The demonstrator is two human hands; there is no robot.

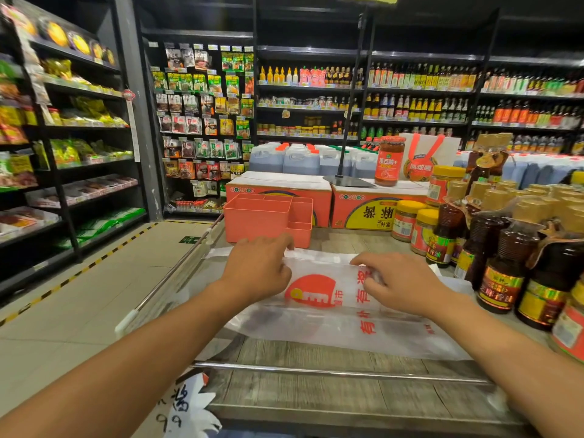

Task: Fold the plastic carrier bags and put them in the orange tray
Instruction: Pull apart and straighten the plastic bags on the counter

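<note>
My right hand (401, 284) pinches the bag (311, 292); my left hand (259, 270) rests on it, grip unclear. The bag lies crosswise, the tray (252, 222) just beyond my left hand.

Carrier bag (319, 279): red print, a disc logo beside the character "市", with "有" legible twice in large strokes. Cardboard box (363, 213) shows "麻酱" upside down; the red-labelled jar (388, 164) reads "黄豆酱+". Green floor marker (188, 239) reads "EXIT" — the handwritten paper tag (186, 409) at the front edge shows "99", remainder illegible.
</note>
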